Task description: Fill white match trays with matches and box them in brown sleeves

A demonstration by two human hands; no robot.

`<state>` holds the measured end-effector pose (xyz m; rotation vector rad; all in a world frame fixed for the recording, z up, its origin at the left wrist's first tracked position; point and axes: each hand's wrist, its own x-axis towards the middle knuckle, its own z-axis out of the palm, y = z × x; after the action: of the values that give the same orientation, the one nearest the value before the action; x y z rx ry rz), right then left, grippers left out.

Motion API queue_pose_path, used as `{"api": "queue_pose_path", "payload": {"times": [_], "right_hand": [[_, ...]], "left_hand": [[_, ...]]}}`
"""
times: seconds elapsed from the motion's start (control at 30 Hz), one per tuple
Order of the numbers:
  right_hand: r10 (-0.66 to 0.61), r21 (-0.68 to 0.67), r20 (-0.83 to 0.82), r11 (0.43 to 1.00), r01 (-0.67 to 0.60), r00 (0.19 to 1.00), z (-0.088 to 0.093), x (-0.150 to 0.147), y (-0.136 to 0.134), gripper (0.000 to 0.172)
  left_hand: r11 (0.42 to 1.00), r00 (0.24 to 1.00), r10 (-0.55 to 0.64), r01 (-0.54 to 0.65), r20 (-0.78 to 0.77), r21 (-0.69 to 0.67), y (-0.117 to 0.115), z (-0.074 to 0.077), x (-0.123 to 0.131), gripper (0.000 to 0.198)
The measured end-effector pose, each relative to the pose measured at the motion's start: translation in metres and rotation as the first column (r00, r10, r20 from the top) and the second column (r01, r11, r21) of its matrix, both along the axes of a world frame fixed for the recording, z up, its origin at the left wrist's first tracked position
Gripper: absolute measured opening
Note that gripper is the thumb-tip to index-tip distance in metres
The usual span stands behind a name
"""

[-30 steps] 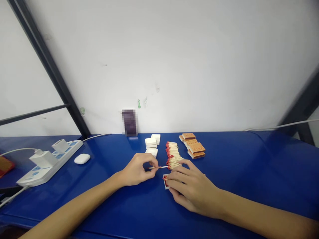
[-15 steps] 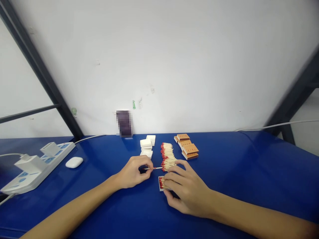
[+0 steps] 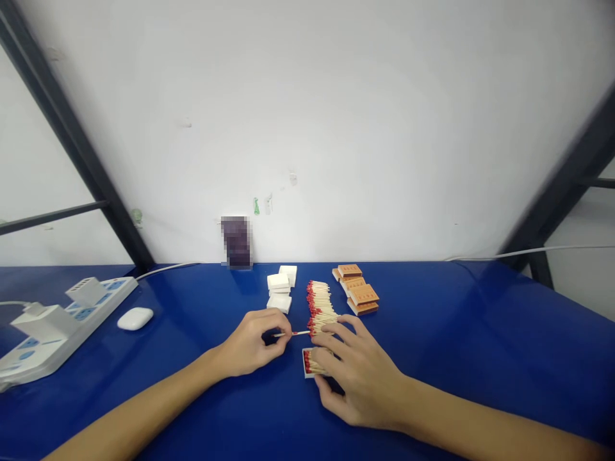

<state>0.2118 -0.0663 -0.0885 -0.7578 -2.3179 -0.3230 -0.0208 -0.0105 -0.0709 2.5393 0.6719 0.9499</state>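
My left hand (image 3: 259, 339) is closed in a pinch on thin matches, left of the match pile. One match (image 3: 302, 333) sticks out from the fingertips to the right, its tip by the pile. Below the pile lies a small white matchbox tray (image 3: 304, 368) filled with red-headed matches, its right part hidden under my right hand (image 3: 360, 371). That hand curls around the tray, thumb at the near edge and fingers over the top. The long pile of loose matches (image 3: 321, 301) has its red heads facing left, and my right fingers partly cover its near end.
White empty-looking trays (image 3: 278, 282) are stacked behind my left hand. Orange matchbox sleeves (image 3: 362, 294) lie stacked to the right of the pile. On the left of the blue table (image 3: 461, 346) are a white rounded case (image 3: 135, 318) and a power strip (image 3: 100, 320) with plugs.
The whole view has tilted slightly, so everything sits a little lower and further left. Both hands keep nearly the same pose and grip.
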Motion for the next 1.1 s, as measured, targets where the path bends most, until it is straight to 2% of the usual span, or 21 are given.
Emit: {"api": "queue_pose_path", "payload": {"times": [0.17,0.6,0.83,1.0,1.1], "right_hand": [[-0.069,-0.065,0.056,0.995,0.073,0.996,0.001,0.0,0.0,0.017],[-0.061,-0.035,-0.003,0.998,0.061,0.998,-0.004,-0.005,0.008,0.012],[-0.051,-0.058,0.023,0.997,0.052,0.998,0.001,-0.002,0.005,0.018],[-0.051,-0.116,0.042,0.992,0.056,0.998,0.003,0.002,0.002,0.032],[-0.053,-0.127,0.041,0.99,0.058,0.998,0.002,0.005,0.001,0.029]], "left_hand": [[1.0,1.0,-0.012,0.012,0.014,-0.015,-0.003,0.0,0.001,0.01],[0.993,0.994,-0.11,0.109,-0.016,-0.037,-0.006,-0.001,0.006,0.014],[0.992,0.991,-0.125,0.124,-0.049,-0.03,-0.007,-0.002,0.007,0.014],[0.99,0.99,-0.138,0.137,-0.028,-0.041,-0.008,0.0,0.009,0.012],[0.991,0.992,-0.128,0.127,-0.017,-0.046,-0.008,0.001,0.011,0.012]]}}
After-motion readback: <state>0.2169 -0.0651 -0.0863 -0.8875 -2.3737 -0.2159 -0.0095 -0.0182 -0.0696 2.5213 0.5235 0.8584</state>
